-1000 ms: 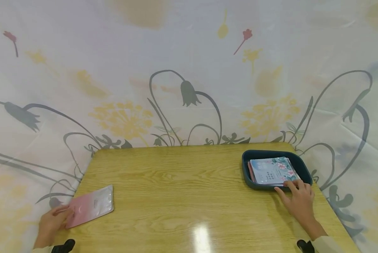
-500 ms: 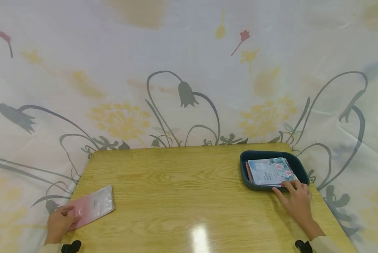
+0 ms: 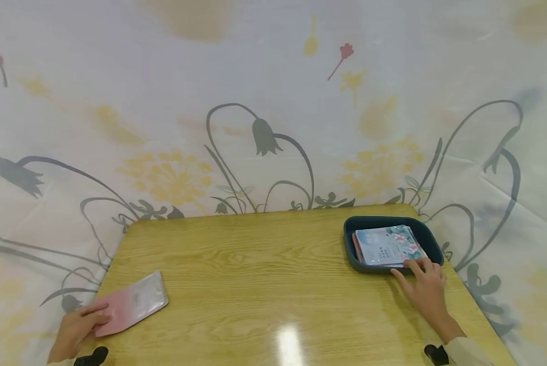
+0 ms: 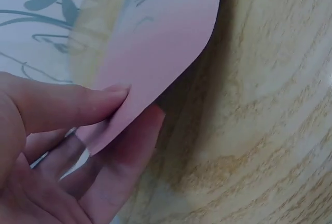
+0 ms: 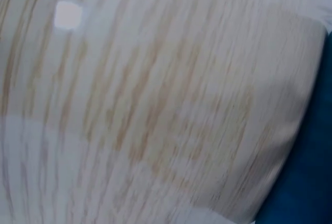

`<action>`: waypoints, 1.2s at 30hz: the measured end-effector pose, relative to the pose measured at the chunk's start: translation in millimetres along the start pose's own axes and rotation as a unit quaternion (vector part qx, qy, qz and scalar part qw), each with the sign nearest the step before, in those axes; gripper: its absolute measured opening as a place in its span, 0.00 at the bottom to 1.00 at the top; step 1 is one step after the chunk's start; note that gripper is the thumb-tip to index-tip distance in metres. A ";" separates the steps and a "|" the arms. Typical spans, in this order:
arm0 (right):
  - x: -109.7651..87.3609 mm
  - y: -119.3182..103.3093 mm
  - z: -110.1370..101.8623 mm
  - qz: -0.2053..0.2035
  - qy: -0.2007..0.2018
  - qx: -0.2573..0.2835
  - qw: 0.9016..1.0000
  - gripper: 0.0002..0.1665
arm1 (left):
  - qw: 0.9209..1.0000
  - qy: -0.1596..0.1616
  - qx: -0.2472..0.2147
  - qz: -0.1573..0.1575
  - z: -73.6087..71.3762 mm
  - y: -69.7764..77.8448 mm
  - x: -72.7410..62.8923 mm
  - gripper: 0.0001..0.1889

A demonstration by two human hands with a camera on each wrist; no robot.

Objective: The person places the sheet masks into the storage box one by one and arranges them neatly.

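Observation:
My left hand (image 3: 78, 325) pinches the near end of a flat pink-and-silver foil packet (image 3: 138, 302) at the table's left side. In the left wrist view the thumb presses on top of the pink packet (image 4: 155, 58) and fingers lie beneath it; that end is bent upward, off the wood. On the right, a dark blue plastic basket (image 3: 392, 221) holds a stack of packets, the top one a pale blue floral packet (image 3: 388, 246). My right hand (image 3: 426, 292) grips the basket's near rim, thumb outside and fingers over the edge.
The wood-grain table (image 3: 255, 264) stretches between the two hands, with a bright light reflection near its front. Behind it hangs a white cloth (image 3: 273, 76) printed with flowers. The right wrist view shows mostly tabletop and the blue basket wall (image 5: 301, 182).
My left thumb and fingers have closed on the pink packet's near end and bent it up. The right hand stays at the basket's rim. The head view has shifted slightly.

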State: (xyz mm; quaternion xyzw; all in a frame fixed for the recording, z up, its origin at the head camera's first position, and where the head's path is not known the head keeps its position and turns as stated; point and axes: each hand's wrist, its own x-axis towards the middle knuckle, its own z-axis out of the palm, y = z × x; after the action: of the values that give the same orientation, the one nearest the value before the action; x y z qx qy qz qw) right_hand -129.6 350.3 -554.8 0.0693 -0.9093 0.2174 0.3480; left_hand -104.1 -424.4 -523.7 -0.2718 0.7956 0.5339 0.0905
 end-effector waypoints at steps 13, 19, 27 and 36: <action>-0.3 -2.0 -3.0 0.010 -0.009 0.001 1.000 0.18 | 0.994 -0.013 -0.090 0.059 25.4 15.7 -10.6 0.20; 0.3 -2.1 -1.5 0.006 -0.010 0.005 1.000 0.18 | 0.990 -0.006 -0.128 0.058 44.2 25.2 -16.6 0.18; -0.6 -0.8 0.0 0.001 -0.003 -0.003 1.000 0.18 | 0.983 -0.040 -0.169 0.065 63.3 37.1 -24.2 0.19; 0.4 -1.5 1.2 -0.016 0.011 -0.004 1.000 0.34 | 0.980 -0.043 -0.182 0.072 87.7 52.2 -25.8 0.20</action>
State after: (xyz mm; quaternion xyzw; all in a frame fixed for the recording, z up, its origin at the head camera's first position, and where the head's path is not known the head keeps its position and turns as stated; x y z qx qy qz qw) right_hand -130.1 348.4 -554.8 0.0802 -0.9050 0.2094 0.3615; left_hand -123.0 -322.3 -507.0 -0.2027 0.6981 0.6858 0.0355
